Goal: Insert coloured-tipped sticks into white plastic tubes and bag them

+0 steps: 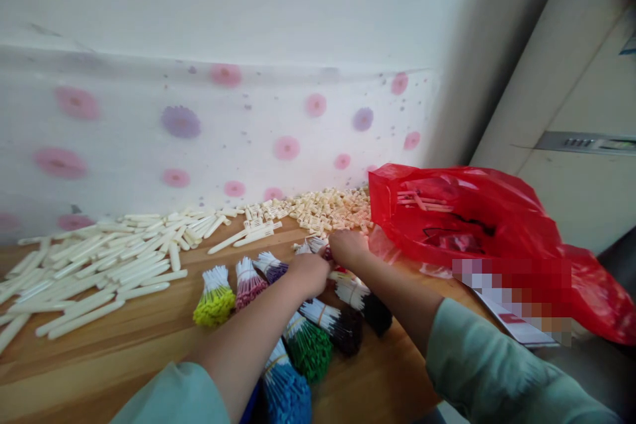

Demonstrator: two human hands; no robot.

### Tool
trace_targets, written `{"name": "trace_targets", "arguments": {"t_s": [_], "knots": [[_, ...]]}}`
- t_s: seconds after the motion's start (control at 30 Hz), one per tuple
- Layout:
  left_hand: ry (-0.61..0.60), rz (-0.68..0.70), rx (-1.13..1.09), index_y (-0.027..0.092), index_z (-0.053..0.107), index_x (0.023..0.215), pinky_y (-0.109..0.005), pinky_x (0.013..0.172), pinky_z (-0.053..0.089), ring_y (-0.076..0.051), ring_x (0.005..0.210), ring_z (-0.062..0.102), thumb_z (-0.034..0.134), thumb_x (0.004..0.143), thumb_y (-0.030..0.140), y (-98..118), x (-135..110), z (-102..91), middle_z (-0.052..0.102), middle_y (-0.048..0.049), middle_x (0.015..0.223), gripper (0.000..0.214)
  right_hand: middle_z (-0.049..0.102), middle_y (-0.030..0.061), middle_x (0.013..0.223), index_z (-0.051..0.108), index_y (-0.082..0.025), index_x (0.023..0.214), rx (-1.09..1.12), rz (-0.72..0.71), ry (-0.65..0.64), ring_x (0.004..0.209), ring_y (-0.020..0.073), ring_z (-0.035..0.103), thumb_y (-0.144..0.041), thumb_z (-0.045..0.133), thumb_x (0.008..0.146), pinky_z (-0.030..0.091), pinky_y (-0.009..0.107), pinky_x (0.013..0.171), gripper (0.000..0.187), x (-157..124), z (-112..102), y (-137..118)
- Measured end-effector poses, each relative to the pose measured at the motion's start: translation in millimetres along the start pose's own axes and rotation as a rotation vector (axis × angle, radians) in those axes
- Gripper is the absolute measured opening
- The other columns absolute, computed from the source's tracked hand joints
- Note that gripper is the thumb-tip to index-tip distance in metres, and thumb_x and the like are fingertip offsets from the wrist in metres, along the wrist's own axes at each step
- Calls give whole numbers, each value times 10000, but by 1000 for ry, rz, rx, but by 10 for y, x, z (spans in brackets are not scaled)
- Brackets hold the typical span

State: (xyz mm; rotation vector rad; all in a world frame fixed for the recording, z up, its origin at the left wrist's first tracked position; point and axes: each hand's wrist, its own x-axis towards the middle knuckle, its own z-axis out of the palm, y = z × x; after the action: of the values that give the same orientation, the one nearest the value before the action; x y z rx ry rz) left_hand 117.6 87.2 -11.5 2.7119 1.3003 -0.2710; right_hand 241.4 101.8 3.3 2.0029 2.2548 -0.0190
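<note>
Both my hands reach forward over a fan of coloured brush-like bundles on a wooden table (pixel 124 338). My left hand (pixel 309 271) is closed, knuckles up, over the bundles near a purple bundle (pixel 271 267); what its fingers hold is hidden. My right hand (pixel 348 246) is also closed, touching small bundles just in front of a heap of little cream plastic pieces (pixel 328 209). Around my arms lie a yellow bundle (pixel 214 301), a pink bundle (pixel 247 286), a green bundle (pixel 308 348), a blue bundle (pixel 285 391) and dark bundles (pixel 348 331).
A pile of long cream plastic sticks (pixel 99 265) covers the left of the table. A red plastic bag (pixel 472 232) with more pieces lies at the right. A flowered sheet (pixel 223 132) hangs on the wall behind. A beige cabinet (pixel 571 112) stands at the far right.
</note>
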Motion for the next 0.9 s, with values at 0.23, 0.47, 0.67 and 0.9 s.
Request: {"name": "trace_targets", "arguments": {"t_s": [0.23,0.47,0.67,0.9], "knots": [[-39,-43,27,157,549,1156,-415,823,517,-209,979,600,544,893,309,-6,-15,14,585,-86,1155,304,579,84,1157,545,-150,1159,35,40,14,973,204,602,-306,547,906,519,405,815,297,-63,16,37],[19,-24,-46,160,550,1155,-418,829,512,-207,979,596,540,893,322,-3,-13,-5,580,-90,1167,308,622,58,1019,588,-136,1045,138,56,141,866,170,618,-308,538,910,521,362,759,225,-500,-70,449],[202,68,-206,196,670,775,-273,700,440,-181,797,604,616,790,314,-62,-271,-381,659,-17,834,130,595,7,662,614,-141,693,406,-94,312,621,119,523,-118,527,795,371,236,589,136,-926,-297,721],[336,3,-606,159,608,688,-198,509,344,-114,577,507,529,828,365,-85,-911,-366,555,32,603,261,569,-31,651,631,-159,714,836,-421,284,590,93,496,-131,599,732,350,195,534,46,-949,-318,126]]}}
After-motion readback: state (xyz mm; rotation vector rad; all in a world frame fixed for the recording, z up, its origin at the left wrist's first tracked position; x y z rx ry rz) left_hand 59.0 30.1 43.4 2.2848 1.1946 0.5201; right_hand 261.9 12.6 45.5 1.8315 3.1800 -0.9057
